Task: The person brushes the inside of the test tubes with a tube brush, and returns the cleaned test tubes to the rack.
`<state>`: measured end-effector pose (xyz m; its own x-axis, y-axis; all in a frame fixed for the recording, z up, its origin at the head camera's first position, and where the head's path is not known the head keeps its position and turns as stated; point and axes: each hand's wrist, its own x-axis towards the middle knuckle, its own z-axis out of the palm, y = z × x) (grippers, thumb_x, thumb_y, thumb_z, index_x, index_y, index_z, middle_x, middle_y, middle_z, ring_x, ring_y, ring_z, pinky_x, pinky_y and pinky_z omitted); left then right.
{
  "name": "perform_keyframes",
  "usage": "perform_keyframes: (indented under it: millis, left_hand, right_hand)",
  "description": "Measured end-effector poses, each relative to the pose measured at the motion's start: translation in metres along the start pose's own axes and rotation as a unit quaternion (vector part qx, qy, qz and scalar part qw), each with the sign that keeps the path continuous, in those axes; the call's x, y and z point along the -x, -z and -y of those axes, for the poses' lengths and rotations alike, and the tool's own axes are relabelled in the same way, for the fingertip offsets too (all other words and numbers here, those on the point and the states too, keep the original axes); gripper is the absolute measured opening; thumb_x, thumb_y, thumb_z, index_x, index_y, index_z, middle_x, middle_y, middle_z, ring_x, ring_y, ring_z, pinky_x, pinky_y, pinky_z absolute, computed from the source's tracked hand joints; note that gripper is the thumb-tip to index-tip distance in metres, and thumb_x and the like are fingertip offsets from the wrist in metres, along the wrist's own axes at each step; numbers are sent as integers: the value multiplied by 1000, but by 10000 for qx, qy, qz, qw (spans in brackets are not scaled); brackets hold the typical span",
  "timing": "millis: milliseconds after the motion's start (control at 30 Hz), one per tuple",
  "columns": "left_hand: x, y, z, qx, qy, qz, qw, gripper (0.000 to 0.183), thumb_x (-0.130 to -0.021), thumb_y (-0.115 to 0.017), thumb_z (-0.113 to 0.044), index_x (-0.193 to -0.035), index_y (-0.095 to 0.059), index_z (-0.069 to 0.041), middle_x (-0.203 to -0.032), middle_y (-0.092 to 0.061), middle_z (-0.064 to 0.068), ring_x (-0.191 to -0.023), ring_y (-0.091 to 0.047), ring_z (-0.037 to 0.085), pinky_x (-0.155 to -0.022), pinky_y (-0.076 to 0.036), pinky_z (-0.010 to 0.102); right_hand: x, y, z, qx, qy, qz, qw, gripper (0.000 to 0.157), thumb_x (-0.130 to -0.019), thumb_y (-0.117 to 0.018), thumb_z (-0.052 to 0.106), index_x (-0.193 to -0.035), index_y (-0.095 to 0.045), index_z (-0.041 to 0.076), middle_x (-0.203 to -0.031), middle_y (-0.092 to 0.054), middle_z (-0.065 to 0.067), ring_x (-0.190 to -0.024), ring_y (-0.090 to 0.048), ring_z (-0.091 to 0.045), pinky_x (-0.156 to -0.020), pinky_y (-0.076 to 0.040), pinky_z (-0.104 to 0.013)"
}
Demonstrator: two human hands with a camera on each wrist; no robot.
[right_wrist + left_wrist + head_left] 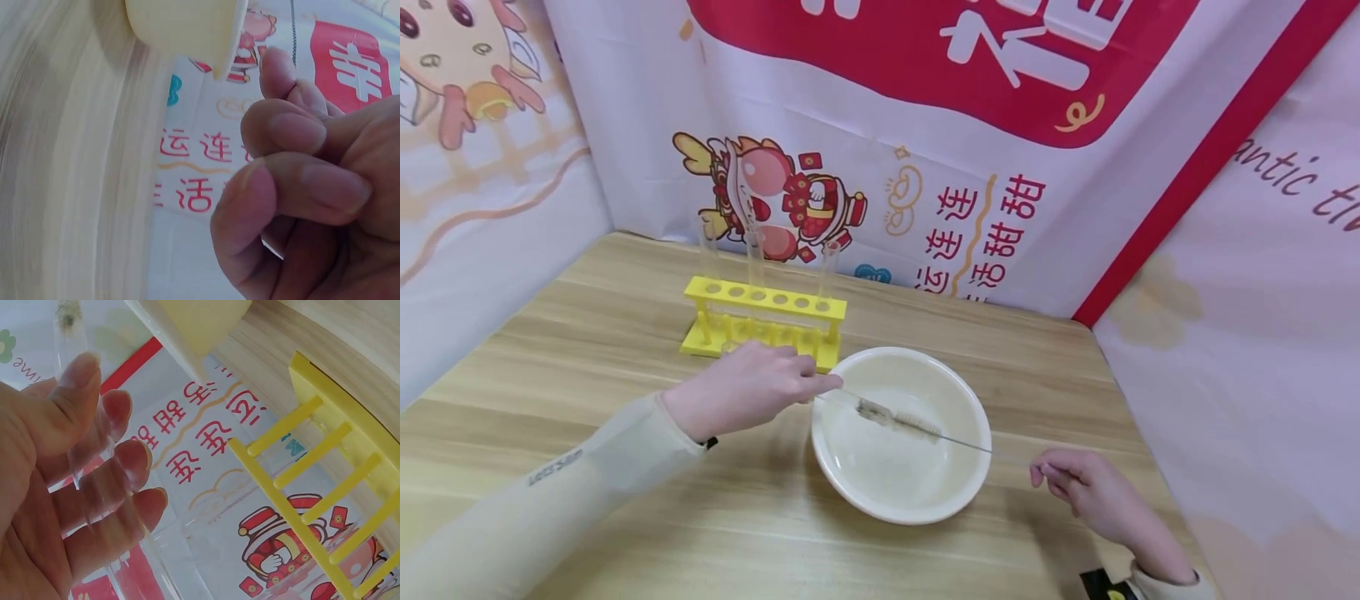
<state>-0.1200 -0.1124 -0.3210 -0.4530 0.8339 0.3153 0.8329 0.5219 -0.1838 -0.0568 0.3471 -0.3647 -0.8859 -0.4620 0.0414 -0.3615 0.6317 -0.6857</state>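
Observation:
In the head view my left hand (748, 387) grips a clear glass test tube (156, 569), its fingers and thumb wrapped round the glass. The tube's mouth points to the right, over the cream basin (897, 518). A test tube brush (916, 426) lies in line with it, its front bristles inside the tube and the rest outside. From the bristles a thin wire handle (967, 445) runs across the basin's right rim to my right hand (1093, 496). That hand pinches the wire with curled fingers, right of the basin.
Behind my left hand stands a yellow test tube rack (765, 297) with several holes. Three clear test tubes (830, 271) stand upright in it. Printed cloth (880, 117) hangs behind and beside the wooden table (760, 542).

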Motion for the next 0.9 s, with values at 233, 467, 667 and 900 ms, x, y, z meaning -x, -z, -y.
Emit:
perform_keyframes:
  millis: [233, 467, 667, 900]
  left_hand:
    - [4, 6, 5, -421, 290, 381, 9980, 47, -78, -84, -8, -121, -71, -23, -84, -68, 6, -65, -60, 20, -48, -46, 26]
    - [2, 10, 5, -1049, 7, 91, 9944, 41, -78, -85, -8, -114, -73, -22, -86, -68, 8, -70, -60, 24, -56, -52, 34]
    - [-4, 14, -2, -1545, -315, -154, 9874, 40, -73, -88, -15, -110, -78, -26, -92, -71, 6, -82, -62, 27, -76, -54, 38]
    - [-11, 18, -8, -1926, -496, -205, 9798, 39, -76, -87, -14, -111, -77, -25, -95, -71, 7, -87, -60, 30, -84, -52, 41]
  right_hand:
    - [18, 11, -15, 578, 243, -763, 9951, 40, -87, -55, -20, -86, -65, 18, -75, -56, 11, -65, -49, 0, -44, -42, -21]
    - [41, 23, -18, 970, 117, -985, 9903, 48, -82, -55, -27, -87, -66, 19, -83, -62, 9, -72, -52, -3, -48, -41, -23]
    - [39, 15, -1, 1771, 640, -1281, 9737, 53, -74, -62, -27, -85, -66, 25, -82, -65, 16, -69, -53, 2, -54, -41, -16]
    - [38, 9, 15, 2400, 758, -1460, 9567, 49, -72, -69, -22, -85, -69, 25, -84, -69, 18, -73, -63, 2, -60, -49, -12]
